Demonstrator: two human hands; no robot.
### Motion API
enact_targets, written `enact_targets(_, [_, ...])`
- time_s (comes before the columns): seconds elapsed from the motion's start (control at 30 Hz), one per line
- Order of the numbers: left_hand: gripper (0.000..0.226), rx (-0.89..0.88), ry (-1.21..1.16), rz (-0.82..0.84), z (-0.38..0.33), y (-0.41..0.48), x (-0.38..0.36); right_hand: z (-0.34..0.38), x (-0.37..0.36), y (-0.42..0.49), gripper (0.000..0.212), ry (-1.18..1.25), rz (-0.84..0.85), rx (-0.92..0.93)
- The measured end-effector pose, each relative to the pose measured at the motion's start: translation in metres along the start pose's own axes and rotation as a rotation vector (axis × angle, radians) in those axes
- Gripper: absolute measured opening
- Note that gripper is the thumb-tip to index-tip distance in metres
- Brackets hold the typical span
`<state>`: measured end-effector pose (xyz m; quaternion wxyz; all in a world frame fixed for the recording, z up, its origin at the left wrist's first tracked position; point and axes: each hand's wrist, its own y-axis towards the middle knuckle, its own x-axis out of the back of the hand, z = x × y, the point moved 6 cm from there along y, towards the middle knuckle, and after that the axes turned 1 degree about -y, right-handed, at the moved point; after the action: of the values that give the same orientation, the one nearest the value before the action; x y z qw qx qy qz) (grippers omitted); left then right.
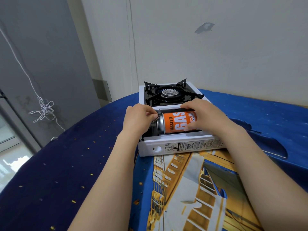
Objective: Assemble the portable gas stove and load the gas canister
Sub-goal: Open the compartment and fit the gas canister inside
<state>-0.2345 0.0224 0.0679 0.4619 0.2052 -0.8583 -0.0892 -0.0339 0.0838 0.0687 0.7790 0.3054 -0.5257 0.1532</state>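
Nearest the camera, a blue cloth (66, 164) with small yellow flecks and a printed yellow and white building is seen spread over the surface. Two bare forearms are stretched across it toward the stove (175, 144), a white box set on the cloth with its long side facing the viewer; a round hole and a black printed warning label are seen on that side.

The compartment along the near side of the stove is open at the top, and an orange gas canister (176, 122) is laid in it on its side, its silver shoulder and valve end turned to the person's left. The right hand (205, 114) is curled over the canister's right part, with fingers draped across the top and the thumb pressed against the near face, so the can is held from above and its right end is hidden. The left hand (140, 118) is placed at the valve end, fingertips pinched together just beside the silver shoulder; whether something small is gripped there cannot be told.

Behind the compartment, the black pan support (166, 90) with its four upright prongs is seated around the round burner (169, 93). Further back, a pale wall (216, 47) is seen, and to the left a tangled white cord (44, 109) hangs against a grey panel.
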Motion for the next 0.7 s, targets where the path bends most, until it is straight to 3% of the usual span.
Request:
enact_targets(0.1, [0.014, 0.002, -0.013, 0.007, 0.001, 0.000, 0.003, 0.001, 0.001, 0.001, 0.079, -0.051, -0.011, 0.005])
enact_targets(0.7, [0.027, 0.007, 0.023, 0.087, 0.002, 0.000, 0.006, -0.013, -0.004, 0.001, 0.048, 0.098, 0.013, -0.056])
